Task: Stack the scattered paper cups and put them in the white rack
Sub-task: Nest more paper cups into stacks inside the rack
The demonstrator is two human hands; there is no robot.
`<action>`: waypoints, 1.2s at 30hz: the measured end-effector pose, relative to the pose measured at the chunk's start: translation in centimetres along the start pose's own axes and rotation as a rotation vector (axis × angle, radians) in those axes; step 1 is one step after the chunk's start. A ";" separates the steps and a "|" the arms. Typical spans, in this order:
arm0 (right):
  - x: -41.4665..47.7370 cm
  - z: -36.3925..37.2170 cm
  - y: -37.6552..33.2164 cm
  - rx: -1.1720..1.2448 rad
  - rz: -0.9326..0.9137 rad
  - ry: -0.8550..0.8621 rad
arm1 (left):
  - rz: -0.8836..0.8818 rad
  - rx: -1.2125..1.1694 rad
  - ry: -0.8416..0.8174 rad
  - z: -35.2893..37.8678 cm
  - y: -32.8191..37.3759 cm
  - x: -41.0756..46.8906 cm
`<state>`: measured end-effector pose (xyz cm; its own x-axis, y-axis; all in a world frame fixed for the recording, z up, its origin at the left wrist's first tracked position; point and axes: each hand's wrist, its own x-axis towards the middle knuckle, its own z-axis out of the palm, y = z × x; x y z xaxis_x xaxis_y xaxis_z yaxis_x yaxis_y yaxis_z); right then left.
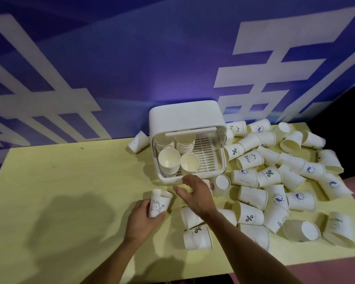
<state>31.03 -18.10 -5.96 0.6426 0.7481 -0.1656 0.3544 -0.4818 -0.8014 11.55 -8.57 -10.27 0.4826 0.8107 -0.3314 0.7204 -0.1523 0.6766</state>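
A single wide-angle view from the person's head looks forward and down across the yellow desk (59, 191) toward the blue wall (152, 58), near enough that the left hand (143, 216) and right hand (197, 193) sit low and central.

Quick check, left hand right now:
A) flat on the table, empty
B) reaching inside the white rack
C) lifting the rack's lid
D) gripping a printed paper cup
D: the left hand has its fingers wrapped round a printed paper cup, well outside the white rack.
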 end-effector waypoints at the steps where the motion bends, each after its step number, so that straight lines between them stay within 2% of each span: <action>1: 0.0 0.0 -0.1 -0.020 -0.017 -0.042 | 0.017 -0.033 -0.012 0.1 0.7 0.2; 4: 0.0 -0.7 -0.5 0.054 0.019 -0.138 | 0.049 -0.144 -0.040 -0.2 3.1 1.5; 8: 0.2 -1.6 -0.8 0.123 0.060 -0.168 | 0.129 -0.193 -0.080 -0.4 5.2 2.4; 17: 1.0 -4.6 -0.9 0.192 0.039 -0.075 | 0.226 -0.245 -0.149 0.9 8.7 2.9; 22: 1.8 -6.5 -1.4 0.322 0.023 0.132 | 0.204 -0.234 -0.160 0.5 8.6 3.2; 27: 3.6 -6.4 -2.2 0.241 -0.002 0.294 | 0.103 -0.221 -0.092 -1.0 6.8 3.6; 31: 4.8 -4.7 -2.0 0.129 -0.040 0.237 | 0.035 -0.223 -0.048 -2.5 5.7 4.0; 36: 5.6 -2.9 -1.4 0.016 0.016 0.195 | -0.003 -0.205 -0.019 -4.0 5.0 5.2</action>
<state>36.09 -14.59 -4.14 0.7682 0.6369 -0.0653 0.3331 -0.4848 -0.8087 15.71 -2.89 -5.99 0.4911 0.8002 -0.3443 0.6065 -0.0303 0.7945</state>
